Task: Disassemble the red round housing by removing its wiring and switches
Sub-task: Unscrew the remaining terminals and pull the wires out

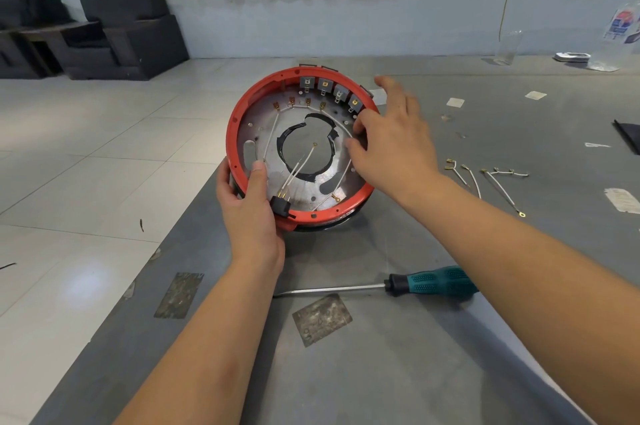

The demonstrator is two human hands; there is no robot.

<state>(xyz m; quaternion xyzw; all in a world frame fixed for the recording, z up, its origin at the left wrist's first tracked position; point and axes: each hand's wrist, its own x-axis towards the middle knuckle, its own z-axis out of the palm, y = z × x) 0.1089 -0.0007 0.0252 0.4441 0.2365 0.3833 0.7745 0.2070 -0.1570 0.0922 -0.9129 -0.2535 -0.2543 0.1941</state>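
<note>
The red round housing (239, 113) stands tilted on the grey table, its open side facing me. Inside is a metal plate with a central hole ringed in black tape. Several grey switches (332, 88) sit in a row along the upper right rim. White wires (273, 130) with brass terminals run across the plate to a black plug socket (281, 206) at the bottom rim. My left hand (249, 213) grips the lower left rim, thumb inside. My right hand (391, 137) is at the right rim with fingers spread, fingertips touching the inside near the switches.
A teal-handled screwdriver (436, 282) lies on the table in front of me. Several loose white wires (491, 182) lie to the right of the housing. Paper scraps dot the table. The table's left edge drops to a tiled floor; dark armchairs stand far left.
</note>
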